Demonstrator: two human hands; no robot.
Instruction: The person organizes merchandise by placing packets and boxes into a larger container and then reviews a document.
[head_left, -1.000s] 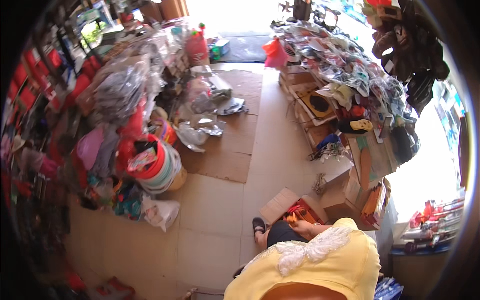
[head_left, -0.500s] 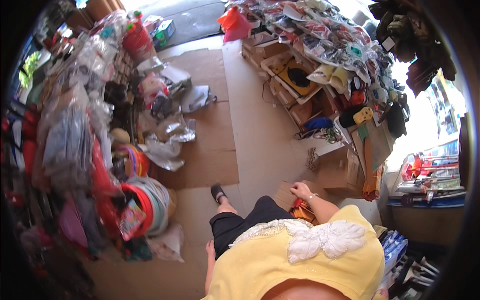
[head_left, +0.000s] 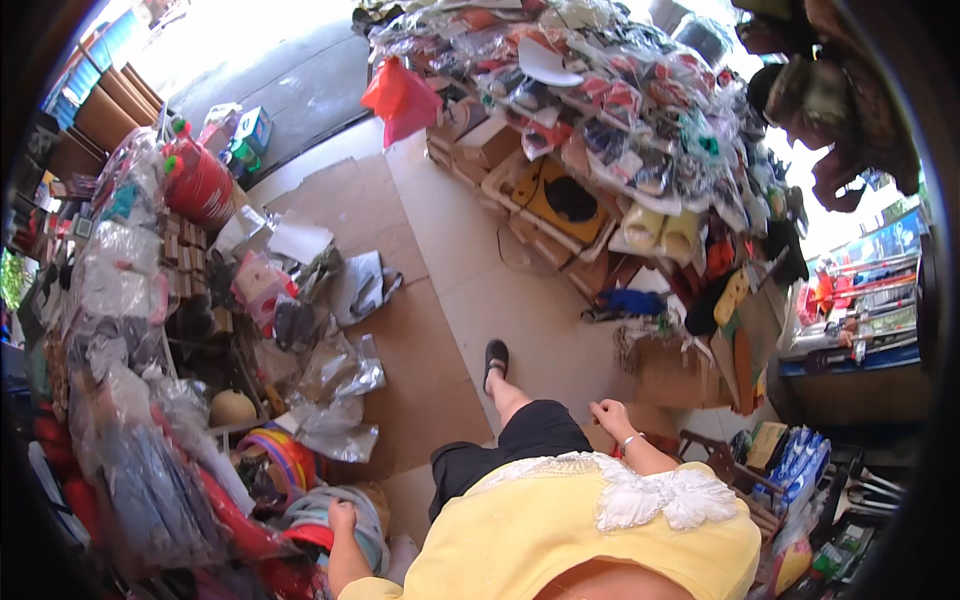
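Observation:
My left hand point(head_left: 342, 515) is loosely closed, with nothing showing in it. It hangs over a stack of grey and red round tubs or coils point(head_left: 358, 530) at the lower left; I cannot tell whether it touches them. To the right, in front of my thigh, my right hand point(head_left: 612, 418) has its fingers curled in, and no object shows in it. A bracelet circles that wrist. Below the right hand a bit of red point(head_left: 640, 440) shows, partly hidden by my forearm. My foot in a dark shoe point(head_left: 496, 362) is stretched forward on the pale floor point(head_left: 440, 250).
Bagged goods point(head_left: 610, 110) are heaped on the right over boxes and a yellow-and-black item point(head_left: 562, 198). Silvery plastic bags point(head_left: 335, 400) lie on flattened cardboard point(head_left: 430, 380) at left. A red bundle point(head_left: 195, 185) and an orange-pink bag point(head_left: 402, 100) stand near the doorway.
I have stepped forward, and the surroundings have shifted in view. My left hand has swung out from beside my thigh to over the tubs. My right hand stays in front of me.

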